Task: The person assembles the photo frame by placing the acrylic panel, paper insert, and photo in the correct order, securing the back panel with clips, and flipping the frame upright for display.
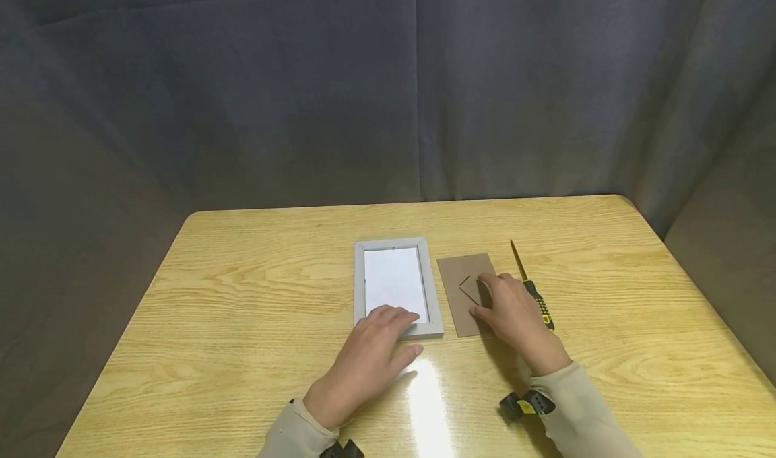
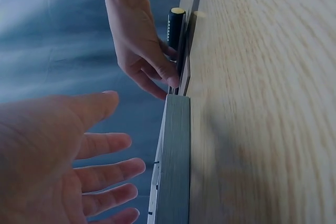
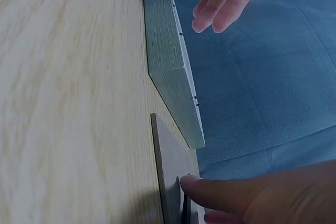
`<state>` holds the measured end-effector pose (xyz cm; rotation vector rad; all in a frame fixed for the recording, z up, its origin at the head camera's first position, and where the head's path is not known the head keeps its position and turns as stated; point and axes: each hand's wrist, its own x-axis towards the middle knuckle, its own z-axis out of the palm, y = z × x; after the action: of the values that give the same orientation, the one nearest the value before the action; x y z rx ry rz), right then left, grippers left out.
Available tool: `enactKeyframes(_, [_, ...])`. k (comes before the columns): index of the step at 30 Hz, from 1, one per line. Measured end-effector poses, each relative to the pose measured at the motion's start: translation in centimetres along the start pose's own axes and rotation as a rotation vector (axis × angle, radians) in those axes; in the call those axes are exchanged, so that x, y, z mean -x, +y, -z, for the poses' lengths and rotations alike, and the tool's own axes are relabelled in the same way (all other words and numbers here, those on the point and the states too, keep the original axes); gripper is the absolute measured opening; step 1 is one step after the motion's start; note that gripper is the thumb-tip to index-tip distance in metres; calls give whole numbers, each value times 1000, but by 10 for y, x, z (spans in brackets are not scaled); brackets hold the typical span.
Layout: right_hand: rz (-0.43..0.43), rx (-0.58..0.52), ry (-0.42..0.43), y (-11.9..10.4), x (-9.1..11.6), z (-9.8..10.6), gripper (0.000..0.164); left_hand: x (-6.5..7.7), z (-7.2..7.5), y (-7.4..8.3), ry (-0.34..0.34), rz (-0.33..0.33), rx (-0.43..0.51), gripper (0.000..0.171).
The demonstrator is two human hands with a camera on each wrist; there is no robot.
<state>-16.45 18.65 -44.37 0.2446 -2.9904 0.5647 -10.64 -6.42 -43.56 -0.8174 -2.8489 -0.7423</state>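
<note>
**Frame and Backing Board: Placement and Hand State**

The wooden table supports all parts. The picture frame lies flat on it and serves as the reference for every position below. Small tabs at the inner edge suggest that the rear side faces up, probably so that the recess can be reached from above.

The brown board lies flat just to the right of the frame, apart from it. This placement appears to leave the recess uncovered while the board stays within reach. A white sheet lies inside the frame; the surrounding rails presumably hold it in position.

The screwdriver lies farther right of the frame, past the board, with its tip pointing away from the person; it seems to be set aside there, handle nearest the user. Dark angled lines mark the face of the board.

Left hand: released. It hovers over the near rail of the frame, fingers extended and spread, holding nothing.

Right hand: over the board, right of the frame. Fingers are bent, thumb and forefinger parted; the thumb tip meets the board beside a dark line. Whether it pinches anything cannot be determined.
</note>
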Motion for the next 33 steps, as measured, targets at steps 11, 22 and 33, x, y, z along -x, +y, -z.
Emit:
enactKeyframes(11, [-9,4,17,4,-1,-3,52,2,-2,3,4,-32,-14,42])
enactKeyframes(22, [-4,12,32,5,-2,-6,45,3,-4,5,1,-39,-25,41])
enactKeyframes(33, [-27,-4,32,3,-2,-3,44,2,-2,6,7,-45,-16,41])
